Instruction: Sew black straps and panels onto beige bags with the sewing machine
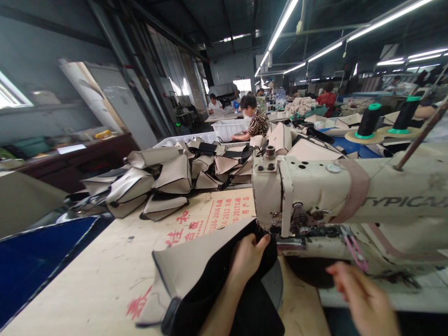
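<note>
Blurred at the near right edge of the desk (98, 275), the right hand (366, 301) hovers beside the sewing machine (315, 186); I cannot tell whether its fingers are apart or curled. Just left of it, the left hand (248, 256) lies flat, gripping nothing, on the black-lined beige piece (189, 266), fingertips at the machine's needle. Toward the far left edge sits a pile of folded beige pieces (157, 179). Beyond it, a person in a patterned top (258, 122) works by white crates (227, 128).
</note>
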A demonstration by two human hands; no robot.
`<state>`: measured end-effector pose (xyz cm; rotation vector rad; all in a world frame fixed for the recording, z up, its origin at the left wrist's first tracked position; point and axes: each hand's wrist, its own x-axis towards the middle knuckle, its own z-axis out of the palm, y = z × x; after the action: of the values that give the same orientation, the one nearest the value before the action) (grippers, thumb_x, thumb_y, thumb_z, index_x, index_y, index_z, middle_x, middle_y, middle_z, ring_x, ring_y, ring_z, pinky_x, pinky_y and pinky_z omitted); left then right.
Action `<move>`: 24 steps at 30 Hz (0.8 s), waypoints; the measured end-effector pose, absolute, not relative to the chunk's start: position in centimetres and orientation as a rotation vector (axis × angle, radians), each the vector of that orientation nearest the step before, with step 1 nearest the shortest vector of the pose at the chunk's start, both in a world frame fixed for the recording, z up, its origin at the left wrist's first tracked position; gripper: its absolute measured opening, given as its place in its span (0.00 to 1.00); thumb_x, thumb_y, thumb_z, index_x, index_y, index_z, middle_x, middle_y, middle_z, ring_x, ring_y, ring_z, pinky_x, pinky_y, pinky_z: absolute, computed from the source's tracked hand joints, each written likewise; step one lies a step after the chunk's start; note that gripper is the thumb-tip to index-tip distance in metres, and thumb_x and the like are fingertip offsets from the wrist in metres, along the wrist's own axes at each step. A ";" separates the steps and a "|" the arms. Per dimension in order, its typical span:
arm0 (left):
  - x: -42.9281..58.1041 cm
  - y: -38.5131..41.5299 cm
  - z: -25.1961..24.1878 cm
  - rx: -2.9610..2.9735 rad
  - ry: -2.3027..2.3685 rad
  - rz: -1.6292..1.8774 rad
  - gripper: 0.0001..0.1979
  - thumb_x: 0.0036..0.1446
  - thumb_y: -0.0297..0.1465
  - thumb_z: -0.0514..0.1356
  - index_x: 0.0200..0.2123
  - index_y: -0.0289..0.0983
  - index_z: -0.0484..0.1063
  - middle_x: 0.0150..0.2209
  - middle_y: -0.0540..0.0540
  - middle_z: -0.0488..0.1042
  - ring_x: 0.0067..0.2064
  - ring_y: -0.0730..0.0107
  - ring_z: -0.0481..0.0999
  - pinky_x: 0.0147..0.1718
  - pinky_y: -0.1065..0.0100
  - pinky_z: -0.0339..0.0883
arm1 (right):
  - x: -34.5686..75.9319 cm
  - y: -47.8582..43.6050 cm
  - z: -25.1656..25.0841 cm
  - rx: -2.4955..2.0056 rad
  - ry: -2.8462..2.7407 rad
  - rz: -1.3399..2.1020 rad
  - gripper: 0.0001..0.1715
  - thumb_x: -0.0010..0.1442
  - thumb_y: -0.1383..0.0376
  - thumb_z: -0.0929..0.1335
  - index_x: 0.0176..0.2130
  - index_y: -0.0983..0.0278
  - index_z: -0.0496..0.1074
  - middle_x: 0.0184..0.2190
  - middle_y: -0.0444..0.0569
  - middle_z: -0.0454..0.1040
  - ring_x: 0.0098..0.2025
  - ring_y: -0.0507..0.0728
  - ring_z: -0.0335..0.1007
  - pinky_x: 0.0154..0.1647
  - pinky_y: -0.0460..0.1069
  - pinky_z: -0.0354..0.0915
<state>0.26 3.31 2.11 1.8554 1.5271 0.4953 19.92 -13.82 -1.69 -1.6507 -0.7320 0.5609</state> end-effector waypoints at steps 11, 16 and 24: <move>0.6 4.3 2.2 1.853 1.509 0.472 0.20 0.51 0.44 0.53 0.20 0.34 0.67 0.18 0.54 0.58 0.22 0.76 0.54 0.21 0.72 0.45 | 8.8 -4.2 -3.0 -1.332 -0.416 1.021 0.22 0.50 0.50 0.67 0.20 0.64 0.62 0.14 0.38 0.52 0.18 0.48 0.46 0.16 0.43 0.46; 0.9 5.6 2.8 1.829 1.488 0.458 0.19 0.50 0.42 0.55 0.19 0.32 0.69 0.18 0.53 0.60 0.23 0.75 0.57 0.22 0.72 0.48 | 8.2 -3.1 -2.0 -1.326 -0.325 1.001 0.24 0.48 0.47 0.68 0.19 0.63 0.62 0.12 0.39 0.56 0.15 0.49 0.50 0.14 0.44 0.48; 0.9 5.8 3.6 1.824 1.470 0.477 0.16 0.50 0.39 0.55 0.19 0.32 0.69 0.17 0.52 0.61 0.23 0.74 0.59 0.23 0.72 0.50 | 13.3 -6.1 -0.6 -1.458 -0.695 0.885 0.26 0.51 0.45 0.66 0.26 0.66 0.73 0.17 0.46 0.68 0.19 0.54 0.64 0.18 0.46 0.59</move>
<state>0.89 5.79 3.56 1.8241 1.4704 0.4769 13.32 -6.14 -0.58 -1.4580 -0.6947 0.8848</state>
